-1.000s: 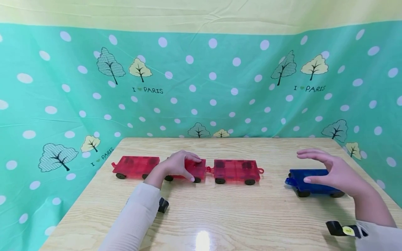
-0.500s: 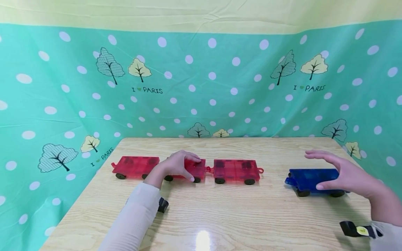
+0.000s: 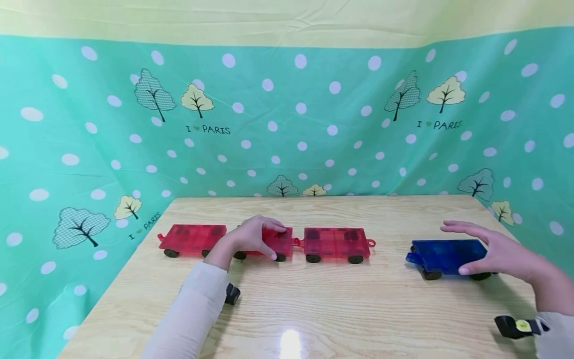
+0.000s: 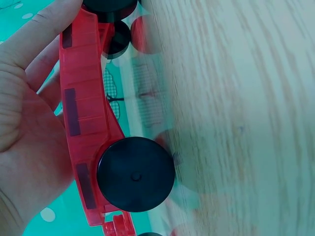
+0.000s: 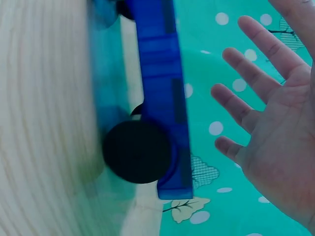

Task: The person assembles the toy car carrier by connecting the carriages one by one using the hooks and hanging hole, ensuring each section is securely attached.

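Observation:
Three red translucent toy train cars with black wheels stand in a row on the table. My left hand (image 3: 253, 237) grips the middle red car (image 3: 282, 243) across its width, thumb on the near side and fingers over the far side. Its hook meets the right red car (image 3: 335, 243); my hand and wrist hide the joint toward the left red car (image 3: 194, 237). In the left wrist view the held red car (image 4: 86, 113) shows side-on. Off to the right stands a blue car (image 3: 441, 255). My right hand (image 3: 508, 255) hovers over its right end, fingers spread and apart from it.
The wooden table (image 3: 341, 304) carries the cars in a line near its back half. A polka-dot green cloth (image 3: 287, 124) hangs behind and along the sides. Black straps with small devices (image 3: 515, 326) sit at both wrists.
My right hand has drawn to the right along the blue car, uncovering more of its top. The blue car stays in place. My left hand and the red cars have not moved.

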Demonstrator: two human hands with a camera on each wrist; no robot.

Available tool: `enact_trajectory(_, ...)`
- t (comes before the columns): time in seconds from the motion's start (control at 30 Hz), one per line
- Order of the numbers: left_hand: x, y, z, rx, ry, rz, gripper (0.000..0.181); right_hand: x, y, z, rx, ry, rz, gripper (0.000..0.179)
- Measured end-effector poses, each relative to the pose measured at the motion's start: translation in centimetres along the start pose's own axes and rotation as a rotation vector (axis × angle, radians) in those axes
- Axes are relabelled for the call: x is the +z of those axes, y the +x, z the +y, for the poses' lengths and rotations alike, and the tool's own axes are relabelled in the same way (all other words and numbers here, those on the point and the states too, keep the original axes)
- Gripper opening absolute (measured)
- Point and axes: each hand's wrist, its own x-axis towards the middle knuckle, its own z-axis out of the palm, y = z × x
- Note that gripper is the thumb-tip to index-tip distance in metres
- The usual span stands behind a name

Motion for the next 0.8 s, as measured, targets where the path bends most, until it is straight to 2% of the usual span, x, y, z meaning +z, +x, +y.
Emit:
enact_trajectory(0.17, 0.0, 0.0, -0.1, 0.004, 0.001, -0.006, 0.066, 0.2, 0.1, 0.7, -0.002, 0.000, -0.018, 0.081)
enact_trajectory(0.33, -0.1, -0.2, 0.0, 0.009, -0.005, -0.002, 0.066, 0.4, 0.4, 1.3, -0.036, -0.011, -0.022, 0.080)
enact_trajectory(0.53, -0.2, -0.3, 0.1, 0.023, -0.008, -0.003, 0.066, 0.4, 0.6, 2.0, -0.047, -0.080, -0.030, 0.077)
enact_trajectory(0.8, -0.1, -0.2, 0.0, -0.006, 0.007, -0.002, 0.066, 0.5, 0.6, 3.1, -0.056, -0.077, -0.039, 0.071)
